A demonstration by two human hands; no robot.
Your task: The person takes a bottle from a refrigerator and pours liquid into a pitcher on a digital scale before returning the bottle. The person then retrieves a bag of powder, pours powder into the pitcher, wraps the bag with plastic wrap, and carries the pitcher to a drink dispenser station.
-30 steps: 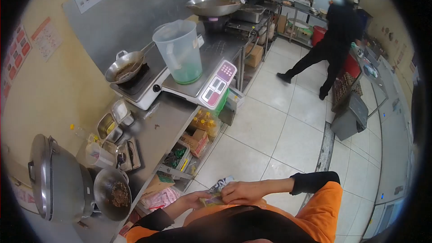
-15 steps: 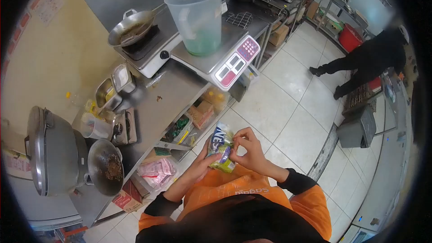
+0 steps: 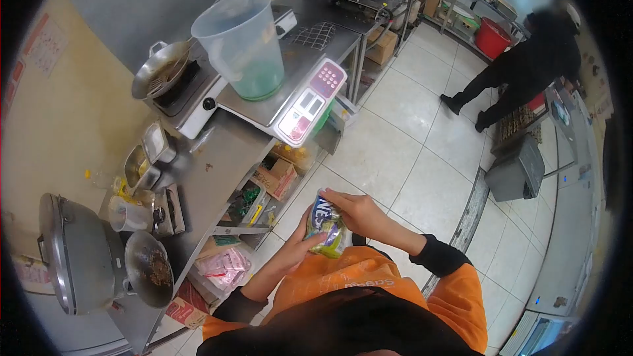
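In front of my orange apron, both hands are on a soft plastic packet (image 3: pixel 325 229) with blue, white and green print; large letters beginning "NES" show on it. My left hand (image 3: pixel 298 245) is wrapped round its left side, thumb across the front. My right hand (image 3: pixel 359 214) grips the upper right edge, fingers bent over the top corner; its fingertips are partly hidden. Nearest to the packet is the steel counter with a digital scale (image 3: pixel 304 109). On the scale's plate stands a clear plastic jug (image 3: pixel 241 46) that looks green near its base.
A wok (image 3: pixel 161 76) sits on a gas stove left of the scale. Nearer me on the counter are a large lidded pot (image 3: pixel 86 250), a dark pan (image 3: pixel 148 270) and metal trays (image 3: pixel 142 168). A person in black (image 3: pixel 527 59) stands at the far right, near a grey bin (image 3: pixel 517 171).
My right hand has gone from a pinch at the packet's right side to a grip over its top corner. The view has shifted, and the jug and scale appear further left.
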